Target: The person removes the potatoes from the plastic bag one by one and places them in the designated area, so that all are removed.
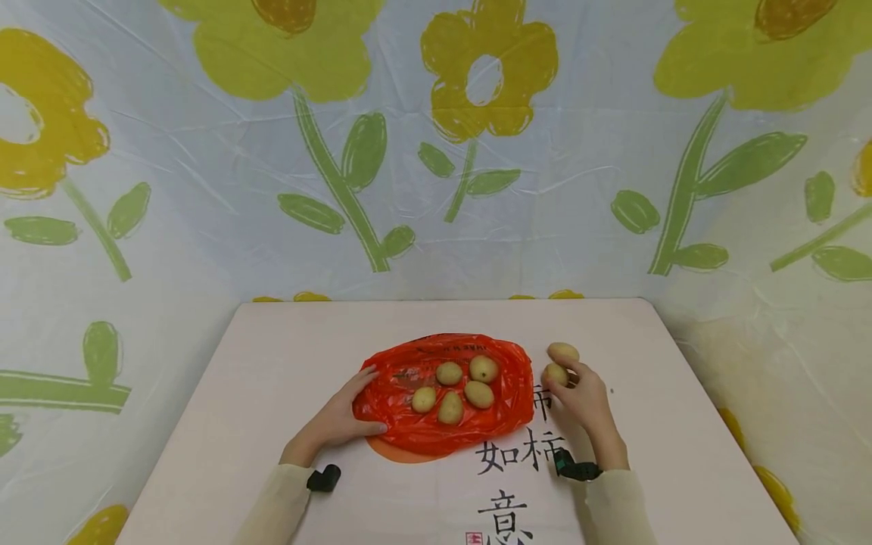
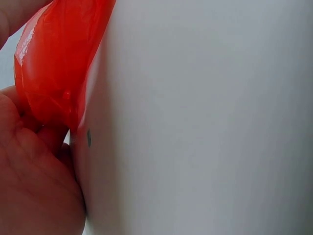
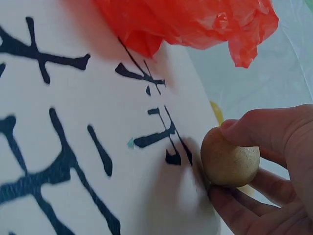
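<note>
A red plastic bag (image 1: 409,434) lies spread on the table, with several potatoes (image 1: 479,394) on it. At the bag's left side my left hand (image 1: 338,415) holds its edge. Red plastic passes between the thumb and the fingers in the left wrist view, where part of the fingers is hidden. To the right of the bag, my right hand (image 1: 584,395) pinches a potato (image 3: 230,157) between thumb and fingers. Just beyond that hand another potato (image 1: 563,352) rests on the table.
Black brush characters (image 1: 504,522) and an orange shape (image 1: 409,452) are printed on the pale table cover (image 1: 272,356). A flower-printed cloth (image 1: 518,227) hangs behind the table and along both sides.
</note>
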A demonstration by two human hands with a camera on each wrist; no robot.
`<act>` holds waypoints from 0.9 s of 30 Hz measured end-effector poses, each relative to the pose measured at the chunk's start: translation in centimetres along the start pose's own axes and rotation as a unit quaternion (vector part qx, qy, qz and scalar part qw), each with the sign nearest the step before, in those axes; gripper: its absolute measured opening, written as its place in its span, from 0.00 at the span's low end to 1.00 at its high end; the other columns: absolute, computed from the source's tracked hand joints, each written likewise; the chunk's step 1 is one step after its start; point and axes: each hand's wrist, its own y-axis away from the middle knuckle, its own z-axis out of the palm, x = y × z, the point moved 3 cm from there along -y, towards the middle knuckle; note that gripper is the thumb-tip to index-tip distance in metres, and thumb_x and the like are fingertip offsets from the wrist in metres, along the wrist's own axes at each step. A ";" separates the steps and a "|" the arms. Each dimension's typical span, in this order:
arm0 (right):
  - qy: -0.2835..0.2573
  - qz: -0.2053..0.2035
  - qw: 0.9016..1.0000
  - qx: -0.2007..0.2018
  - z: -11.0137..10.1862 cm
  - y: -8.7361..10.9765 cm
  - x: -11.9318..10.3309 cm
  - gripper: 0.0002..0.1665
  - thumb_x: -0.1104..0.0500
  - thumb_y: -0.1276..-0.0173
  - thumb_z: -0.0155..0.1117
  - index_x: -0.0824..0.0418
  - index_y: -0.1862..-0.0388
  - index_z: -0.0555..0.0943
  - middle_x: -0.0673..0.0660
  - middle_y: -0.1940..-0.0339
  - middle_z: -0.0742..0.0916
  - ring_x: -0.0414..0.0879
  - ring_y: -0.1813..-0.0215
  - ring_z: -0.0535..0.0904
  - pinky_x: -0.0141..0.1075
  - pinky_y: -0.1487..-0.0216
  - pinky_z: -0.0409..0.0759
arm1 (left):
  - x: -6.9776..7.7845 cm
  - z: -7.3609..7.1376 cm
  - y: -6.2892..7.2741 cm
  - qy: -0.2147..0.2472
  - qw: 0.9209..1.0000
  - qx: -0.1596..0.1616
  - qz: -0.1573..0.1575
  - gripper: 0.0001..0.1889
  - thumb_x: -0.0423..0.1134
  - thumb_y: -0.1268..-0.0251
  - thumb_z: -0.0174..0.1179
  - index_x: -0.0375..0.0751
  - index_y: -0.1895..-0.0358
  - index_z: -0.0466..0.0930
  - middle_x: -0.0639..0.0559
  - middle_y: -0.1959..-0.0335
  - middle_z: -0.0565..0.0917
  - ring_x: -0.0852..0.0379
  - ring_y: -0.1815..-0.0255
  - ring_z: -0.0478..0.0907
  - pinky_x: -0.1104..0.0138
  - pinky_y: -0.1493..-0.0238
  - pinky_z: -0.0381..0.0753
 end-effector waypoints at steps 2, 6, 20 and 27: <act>0.001 0.001 1.000 0.006 -0.1 0.1 0.1 0.33 0.59 0.29 0.70 0.66 0.28 0.74 0.72 0.30 0.78 0.69 0.35 0.79 0.58 0.35 0.80 | 0.0 0.0 0.0 0.000 1.000 0.000 0.001 0.54 0.57 0.50 0.77 0.51 0.19 0.59 0.52 0.15 0.54 0.38 0.15 0.49 0.33 0.24 0.59; 0.006 -0.003 1.000 0.021 -0.2 0.0 0.3 0.33 0.58 0.30 0.71 0.67 0.29 0.74 0.73 0.31 0.78 0.70 0.36 0.79 0.59 0.34 0.79 | 0.0 -0.1 0.0 -0.001 1.000 -0.001 0.002 0.54 0.57 0.50 0.77 0.51 0.19 0.60 0.51 0.15 0.54 0.38 0.15 0.49 0.33 0.24 0.59; 0.024 -0.021 0.999 0.028 0.0 -0.4 0.7 0.32 0.62 0.31 0.70 0.71 0.31 0.73 0.76 0.36 0.76 0.71 0.38 0.79 0.61 0.35 0.79 | 0.3 -0.1 0.0 -0.003 1.000 0.002 0.006 0.54 0.56 0.49 0.77 0.48 0.19 0.59 0.48 0.15 0.54 0.36 0.16 0.50 0.32 0.25 0.59; 0.021 -0.017 0.999 0.022 0.1 -0.2 0.6 0.32 0.61 0.30 0.70 0.71 0.31 0.73 0.75 0.36 0.76 0.71 0.37 0.79 0.60 0.35 0.79 | 0.4 -0.2 0.1 0.002 1.000 -0.002 0.003 0.54 0.56 0.49 0.77 0.49 0.19 0.59 0.49 0.15 0.54 0.36 0.16 0.49 0.33 0.24 0.58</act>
